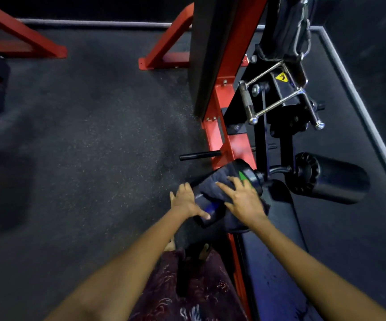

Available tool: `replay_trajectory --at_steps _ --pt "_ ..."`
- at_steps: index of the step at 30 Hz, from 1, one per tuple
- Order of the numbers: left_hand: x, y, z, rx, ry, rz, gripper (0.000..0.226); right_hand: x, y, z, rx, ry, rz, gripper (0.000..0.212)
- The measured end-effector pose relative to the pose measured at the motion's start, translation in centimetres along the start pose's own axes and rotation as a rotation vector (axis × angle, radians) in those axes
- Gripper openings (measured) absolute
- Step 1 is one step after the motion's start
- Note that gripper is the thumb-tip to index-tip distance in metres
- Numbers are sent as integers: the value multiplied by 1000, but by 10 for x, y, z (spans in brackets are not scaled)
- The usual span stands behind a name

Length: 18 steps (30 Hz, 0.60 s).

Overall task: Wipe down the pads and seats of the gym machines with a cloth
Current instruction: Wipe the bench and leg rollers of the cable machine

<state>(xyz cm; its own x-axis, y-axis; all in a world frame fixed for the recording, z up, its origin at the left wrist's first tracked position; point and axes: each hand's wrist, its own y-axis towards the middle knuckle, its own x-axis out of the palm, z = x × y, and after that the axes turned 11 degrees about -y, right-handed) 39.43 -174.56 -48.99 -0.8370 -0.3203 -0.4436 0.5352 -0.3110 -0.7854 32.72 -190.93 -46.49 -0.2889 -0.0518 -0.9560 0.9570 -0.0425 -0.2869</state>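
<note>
Now my left hand (185, 202) cups the near end of the left roller pad (219, 193), fingers curled round it. My right hand (242, 200) lies spread on the dark cloth (212, 185) draped over it. Its axis seemingly runs up-right; the opposite roller pad (335, 178) waits farther right.

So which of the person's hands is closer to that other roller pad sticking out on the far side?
Right. The right hand presses the cloth on the near roller, just across the post from the other roller pad. The left hand holds the near roller's outer end, farther away.
</note>
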Motion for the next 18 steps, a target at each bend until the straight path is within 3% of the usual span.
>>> replay_trajectory --at_steps 4,7,12,15,18 --pt "30 -15 11 -10 91 133 135 -13 20 46 257 31 -3 58" --pt "53 -22 19 -56 233 204 129 -29 53 49 429 49 -113 49" --pt "84 -28 10 -9 370 366 121 -25 72 -11 314 -82 -148 38" --pt "81 -27 1 13 448 341 115 -15 57 -60 187 -76 -101 36" --pt "63 -31 -19 124 446 254 101 -3 28 -87 108 2 -64 48"
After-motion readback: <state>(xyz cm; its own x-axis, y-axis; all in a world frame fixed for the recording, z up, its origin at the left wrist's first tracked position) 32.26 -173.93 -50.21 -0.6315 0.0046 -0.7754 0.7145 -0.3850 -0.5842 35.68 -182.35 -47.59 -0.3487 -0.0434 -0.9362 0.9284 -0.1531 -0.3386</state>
